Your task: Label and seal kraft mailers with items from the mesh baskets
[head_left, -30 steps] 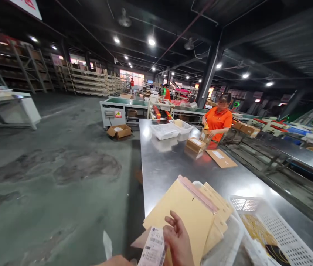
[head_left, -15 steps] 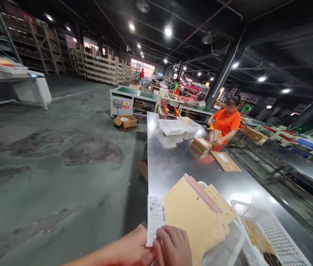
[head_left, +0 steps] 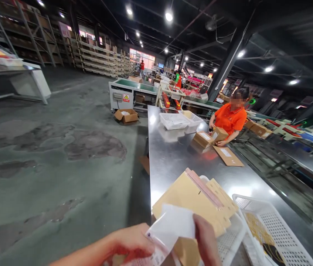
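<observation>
Both hands' grip clamped on label (head_left: 173, 227); steel table (head_left: 173, 162), dim, probably warehouse.

**Big dim warehouse around my bench**

I'm at a long steel table (head_left: 173, 155) in a dark-ceilinged hall with scattered round ceiling lights (head_left: 169, 16). The concrete floor (head_left: 62, 147) is grey-green and blotchy. Tall shelving racks (head_left: 95, 61) line the far left wall, and a green-topped conveyor (head_left: 134, 85) sits beyond an open cardboard box (head_left: 126, 115) on the floor. A black pillar (head_left: 225, 64) rises at right.
</observation>
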Demonstrator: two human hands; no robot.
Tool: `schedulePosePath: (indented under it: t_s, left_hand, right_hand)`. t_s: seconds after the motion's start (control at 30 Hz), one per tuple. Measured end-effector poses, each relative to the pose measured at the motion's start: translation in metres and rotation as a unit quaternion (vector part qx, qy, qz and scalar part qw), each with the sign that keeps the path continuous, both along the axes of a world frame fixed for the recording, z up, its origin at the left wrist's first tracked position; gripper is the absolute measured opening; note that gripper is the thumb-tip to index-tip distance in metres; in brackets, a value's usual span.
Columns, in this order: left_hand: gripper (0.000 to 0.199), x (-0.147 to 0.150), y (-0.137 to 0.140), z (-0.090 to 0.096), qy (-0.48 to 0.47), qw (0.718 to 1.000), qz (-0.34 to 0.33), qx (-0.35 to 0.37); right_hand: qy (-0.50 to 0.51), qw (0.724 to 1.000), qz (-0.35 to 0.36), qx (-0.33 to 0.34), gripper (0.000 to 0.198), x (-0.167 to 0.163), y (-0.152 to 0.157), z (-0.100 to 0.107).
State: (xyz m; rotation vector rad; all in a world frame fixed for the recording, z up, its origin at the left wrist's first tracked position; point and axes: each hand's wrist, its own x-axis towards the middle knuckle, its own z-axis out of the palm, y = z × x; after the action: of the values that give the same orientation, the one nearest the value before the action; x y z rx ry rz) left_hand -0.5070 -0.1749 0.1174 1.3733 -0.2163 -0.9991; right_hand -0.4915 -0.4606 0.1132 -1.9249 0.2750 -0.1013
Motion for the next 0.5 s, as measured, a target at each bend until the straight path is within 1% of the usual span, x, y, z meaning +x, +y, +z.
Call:
schedulePosePath:
  t_s: [0.03,0.07,0.1,0.13,0.17,0.2,0.23,0.27,0.3,0.33,0.37,0.43,0.47,0.5]
  left_hand:
    - [0.025,0.001,0.001,-0.001,0.072,0.996,0.022,-0.057]
    - [0.034,0.003,0.001,-0.003,0.142,0.981,0.043,-0.123]
    - [0.044,0.006,-0.001,-0.004,0.2,0.959,0.06,-0.189]
    - [0.052,0.009,-0.006,-0.007,0.237,0.938,0.069,-0.243]
    - [0.056,0.012,-0.012,-0.009,0.249,0.925,0.069,-0.278]
    - [0.056,0.015,-0.019,-0.012,0.251,0.918,0.067,-0.298]
    - [0.053,0.018,-0.027,-0.015,0.253,0.915,0.067,-0.308]
    - [0.05,0.02,-0.033,-0.019,0.256,0.912,0.069,-0.313]
    - [0.048,0.021,-0.038,-0.021,0.259,0.91,0.073,-0.317]
    - [0.047,0.021,-0.04,-0.023,0.263,0.907,0.074,-0.319]
    - [0.048,0.02,-0.04,-0.025,0.269,0.905,0.073,-0.32]
    - [0.05,0.016,-0.037,-0.025,0.281,0.904,0.065,-0.315]
    - [0.05,0.014,-0.034,-0.024,0.285,0.905,0.064,-0.309]
    - [0.049,0.012,-0.032,-0.022,0.29,0.907,0.061,-0.301]
  right_hand:
    - [-0.012,0.997,-0.077,-0.004,0.04,0.006,-0.019,0.001]
    - [-0.022,0.989,-0.143,-0.015,0.042,0.009,-0.034,0.001]
    - [-0.027,0.981,-0.187,-0.032,0.045,0.009,-0.043,0.0]
    - [-0.03,0.978,-0.202,-0.052,0.047,0.006,-0.046,-0.003]
    - [-0.035,0.98,-0.179,-0.075,0.049,0.001,-0.043,-0.006]
    - [-0.041,0.987,-0.118,-0.103,0.049,-0.006,-0.034,-0.011]
    - [-0.048,0.99,-0.031,-0.126,0.049,-0.014,-0.023,-0.016]
    - [-0.054,0.987,0.073,-0.133,0.05,-0.021,-0.011,-0.021]
    - [-0.039,0.978,0.155,-0.133,0.053,-0.028,0.0,-0.024]
    - [-0.014,0.977,0.18,-0.111,0.058,-0.034,0.008,-0.027]
    - [0.018,0.981,0.174,-0.086,0.064,-0.038,0.013,-0.028]
    - [0.095,0.991,0.097,-0.013,0.073,-0.04,0.016,-0.027]
    - [0.134,0.988,0.069,0.03,0.072,-0.04,0.016,-0.025]
    - [0.163,0.982,0.056,0.076,0.068,-0.038,0.016,-0.024]
